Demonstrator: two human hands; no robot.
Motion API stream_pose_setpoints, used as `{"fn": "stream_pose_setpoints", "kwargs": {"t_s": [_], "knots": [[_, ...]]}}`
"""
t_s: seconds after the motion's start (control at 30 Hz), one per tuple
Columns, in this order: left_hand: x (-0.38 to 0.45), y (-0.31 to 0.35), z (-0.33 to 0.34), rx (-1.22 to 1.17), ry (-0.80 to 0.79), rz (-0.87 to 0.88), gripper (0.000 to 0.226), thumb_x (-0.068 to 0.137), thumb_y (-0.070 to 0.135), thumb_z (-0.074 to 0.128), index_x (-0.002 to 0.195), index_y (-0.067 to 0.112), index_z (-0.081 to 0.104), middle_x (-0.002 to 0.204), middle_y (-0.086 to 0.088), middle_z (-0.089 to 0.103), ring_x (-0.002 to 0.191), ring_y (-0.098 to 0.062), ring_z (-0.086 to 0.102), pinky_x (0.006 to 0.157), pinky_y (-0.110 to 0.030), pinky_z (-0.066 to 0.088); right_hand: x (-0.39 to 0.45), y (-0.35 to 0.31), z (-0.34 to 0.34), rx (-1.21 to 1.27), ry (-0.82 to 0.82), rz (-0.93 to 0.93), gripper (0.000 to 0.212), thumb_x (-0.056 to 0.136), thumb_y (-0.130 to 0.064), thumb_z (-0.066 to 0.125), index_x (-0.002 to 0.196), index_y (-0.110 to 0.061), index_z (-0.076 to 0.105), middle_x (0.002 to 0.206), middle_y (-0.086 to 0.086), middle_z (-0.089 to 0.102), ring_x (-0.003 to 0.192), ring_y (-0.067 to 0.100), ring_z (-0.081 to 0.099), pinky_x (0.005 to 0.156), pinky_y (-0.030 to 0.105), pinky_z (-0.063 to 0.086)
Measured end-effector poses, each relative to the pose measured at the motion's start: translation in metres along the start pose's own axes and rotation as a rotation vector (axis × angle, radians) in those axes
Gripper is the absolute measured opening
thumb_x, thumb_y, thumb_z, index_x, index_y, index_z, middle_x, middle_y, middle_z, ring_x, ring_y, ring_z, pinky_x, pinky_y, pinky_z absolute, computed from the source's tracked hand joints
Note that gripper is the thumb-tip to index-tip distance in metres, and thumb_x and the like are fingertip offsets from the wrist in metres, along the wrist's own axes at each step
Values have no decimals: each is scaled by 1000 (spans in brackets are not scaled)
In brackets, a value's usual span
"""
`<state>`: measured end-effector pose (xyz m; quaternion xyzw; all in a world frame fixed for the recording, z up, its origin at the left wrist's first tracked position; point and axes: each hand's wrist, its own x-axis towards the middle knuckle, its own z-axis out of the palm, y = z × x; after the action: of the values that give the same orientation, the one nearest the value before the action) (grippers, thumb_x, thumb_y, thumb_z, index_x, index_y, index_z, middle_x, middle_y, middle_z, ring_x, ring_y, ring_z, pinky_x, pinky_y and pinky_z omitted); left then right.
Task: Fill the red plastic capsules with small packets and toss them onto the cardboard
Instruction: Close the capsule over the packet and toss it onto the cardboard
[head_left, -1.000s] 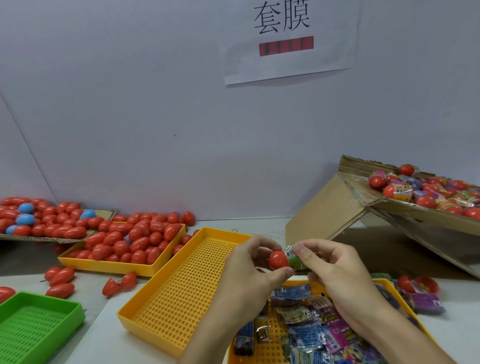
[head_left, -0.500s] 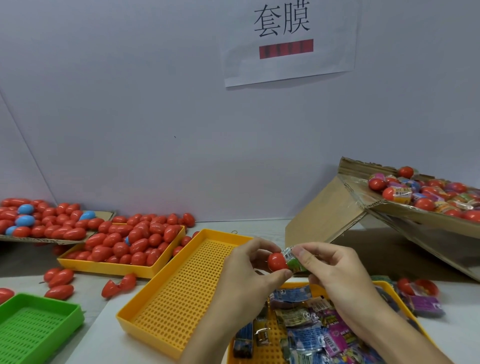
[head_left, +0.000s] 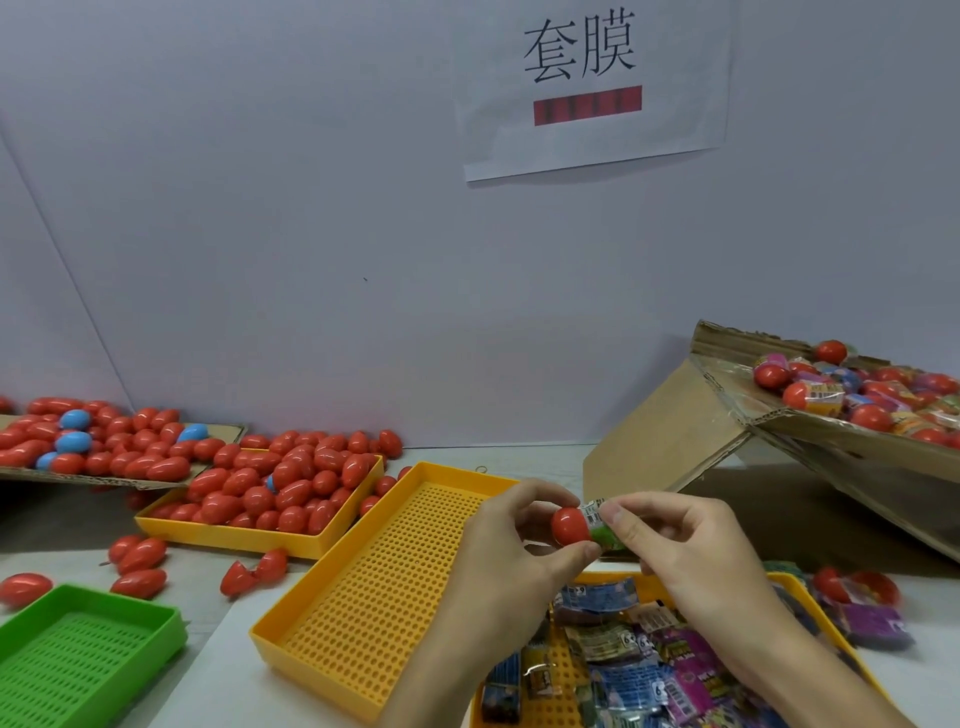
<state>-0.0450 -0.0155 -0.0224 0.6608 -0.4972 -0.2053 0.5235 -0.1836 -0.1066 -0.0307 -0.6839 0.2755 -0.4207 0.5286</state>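
- Left hand (head_left: 511, 551), centre-right of frame: fingers and thumb curled round a red capsule half (head_left: 570, 526), held above the worktop (head_left: 78, 540).
- Right hand (head_left: 675, 545), just right of it: fingertips pinching a small green-and-white packet (head_left: 600, 525), pressed against the open end of the capsule half; packet partly hidden by the fingers.
- Below both hands, lower right of frame: yellow tray (head_left: 774, 582) holding a heap of mixed small packets (head_left: 623, 670), blue, purple and green wrappers.
- Centre bottom: second yellow perforated tray (head_left: 374, 587), set at an angle, beside the packet tray.
- Left of centre: third yellow tray (head_left: 228, 535) piled with closed red capsules (head_left: 280, 488); a blue piece showing among them.
- Far left, mid-height: flat cardboard sheet (head_left: 213, 457) carrying more red capsules and a few blue capsules (head_left: 75, 434).
- Loose red capsules (head_left: 140, 564) on the worktop in front of the third tray; one open pair of halves (head_left: 254, 571) lying nearby.
- Lower left corner: green perforated tray (head_left: 88, 649).
- Right, mid-height: tilted cardboard (head_left: 665, 441) propped as a ramp, upper part carrying filled red capsules (head_left: 857, 395) with packets showing.
- Far right, on the worktop beside the packet tray: open red halves (head_left: 857, 584) and a purple packet (head_left: 872, 623).
- Top centre, on the wall: paper sign (head_left: 587, 88) with two printed characters and a red bar.
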Motion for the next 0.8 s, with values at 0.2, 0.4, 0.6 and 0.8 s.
{"fn": "stream_pose_setpoints", "kwargs": {"t_s": [0.2,0.4,0.6,0.8], "knots": [[0,1,2,-33,30,27,24,79,36,81,98,31,68,88,6,72,82,-3,68,72,-17,55,-1,-1,0,-11,-3,-20,24,70,-42,67,86,-26,76,75,-12,75,71,-6,66,58,7,47],[1,1,5,-72,58,1,18,85,28,77,101,28,68,91,-1,73,85,-13,70,80,-33,59,-1,0,0,-89,-16,-59,13,78,-32,72,91,-32,74,87,-15,74,87,2,67,72,11,52],[2,1,4,-176,85,-17,18,86,23,76,104,24,71,95,-4,74,90,-16,70,86,-36,58,-3,-2,1,-179,-37,-125,22,83,-22,75,101,-34,72,90,-11,71,87,11,68,78,31,58],[1,2,4,-157,76,-1,23,85,27,76,106,21,71,97,0,74,92,-14,70,88,-37,58,-4,-3,3,-171,-18,-141,26,73,-47,66,98,-40,68,91,-17,70,88,7,68,77,27,57]]}}
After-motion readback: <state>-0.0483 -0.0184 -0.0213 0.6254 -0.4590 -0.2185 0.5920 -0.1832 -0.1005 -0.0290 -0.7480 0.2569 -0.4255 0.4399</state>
